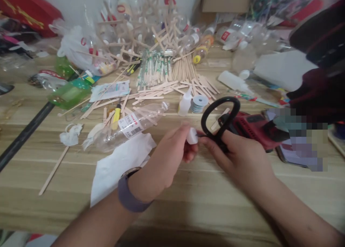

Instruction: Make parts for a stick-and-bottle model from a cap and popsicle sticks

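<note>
My left hand (176, 144), with a watch on its wrist, is closed on a white bottle cap (192, 136) held between thumb and fingers. My right hand (239, 153) grips scissors (233, 100) with large black looped handles. Their dark tip meets the face of the cap; how deep it goes does not show. Just beyond the hands stand a small white squeeze bottle (185, 102) and a spool (199, 103) of pale blue cord. Left of them a clear plastic bottle (130, 126) with a white label lies on its side, beside a white paper sheet (118, 168).
Wooden sticks (156, 92) lie scattered across the middle, with several plastic bottles heaped behind. A green bottle (71, 92) and a black bar (27, 135) are at left. At right are a red power tool (250, 128) and a phone (291, 155).
</note>
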Available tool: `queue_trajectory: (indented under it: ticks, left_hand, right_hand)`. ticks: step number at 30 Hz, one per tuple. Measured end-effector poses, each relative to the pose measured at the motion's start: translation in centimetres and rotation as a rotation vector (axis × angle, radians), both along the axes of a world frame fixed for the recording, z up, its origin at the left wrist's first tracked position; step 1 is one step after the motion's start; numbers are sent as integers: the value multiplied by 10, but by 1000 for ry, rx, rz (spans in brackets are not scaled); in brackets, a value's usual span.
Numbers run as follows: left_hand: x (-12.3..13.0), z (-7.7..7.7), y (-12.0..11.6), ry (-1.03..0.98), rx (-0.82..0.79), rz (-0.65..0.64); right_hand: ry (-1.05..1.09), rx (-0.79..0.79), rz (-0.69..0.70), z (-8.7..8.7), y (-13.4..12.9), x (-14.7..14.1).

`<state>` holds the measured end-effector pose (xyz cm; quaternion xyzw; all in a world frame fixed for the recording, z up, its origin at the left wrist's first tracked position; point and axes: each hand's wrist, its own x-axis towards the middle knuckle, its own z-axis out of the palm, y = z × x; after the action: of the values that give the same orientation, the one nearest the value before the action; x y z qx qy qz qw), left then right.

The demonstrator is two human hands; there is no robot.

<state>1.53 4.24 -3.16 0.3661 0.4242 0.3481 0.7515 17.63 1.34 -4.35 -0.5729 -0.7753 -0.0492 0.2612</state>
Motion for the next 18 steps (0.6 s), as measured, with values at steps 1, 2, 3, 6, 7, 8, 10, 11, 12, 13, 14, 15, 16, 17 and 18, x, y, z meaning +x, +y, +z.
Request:
queue_trajectory:
  ticks: [1, 2, 3, 6, 7, 8, 10, 11, 12, 13, 14, 15, 16, 17, 18]
  left_hand:
    - [-2, -1, -1, -2, -13, -8]
    - [-3, -2, -3, -2, -34, -16]
    - [-5, -3, -4, 0, -52, -22]
    - [-12, -4, -10, 23, -65, -36]
    - [-13, -5, -11, 37, -61, -40]
    - [-15, -5, -13, 50, -59, -44]
    - [-16, -6, -15, 60, -73, -43]
    - [-17, -7, -16, 56, -81, -38]
    - [-17, -9, -16, 45, -85, -34]
    - [-17, -10, -17, 30, -84, -29]
    - [-16, -11, -17, 18, -76, -25]
    - [-16, -13, -18, 9, -63, -25]
    - [-16, -14, -18, 5, -46, -30]
    - [-17, -16, -19, 6, -25, -33]
    - [-17, -17, -19, 12, -1, -35]
  right_hand:
    - [-15, 6, 19, 0, 0, 0]
    - [-33, 17, 42, 1, 0, 0]
    - [-54, 29, 63, 1, 0, 0]
    - [-125, 78, 107, 3, -2, -1]
    - [-150, 96, 118, 4, -3, -1]
    - [-171, 111, 130, 4, -3, -1]
    - [-204, 128, 149, 5, -4, -2]
    - [-212, 128, 151, 5, -4, -3]
    - [-214, 122, 148, 5, -4, -3]
    - [-211, 112, 141, 5, -4, -4]
    - [-206, 98, 129, 5, -4, -4]
    - [-199, 84, 115, 5, -4, -4]
    - [-193, 69, 103, 5, -4, -5]
    - [-187, 52, 93, 4, -4, -5]
    - [-179, 36, 87, 4, -5, -5]
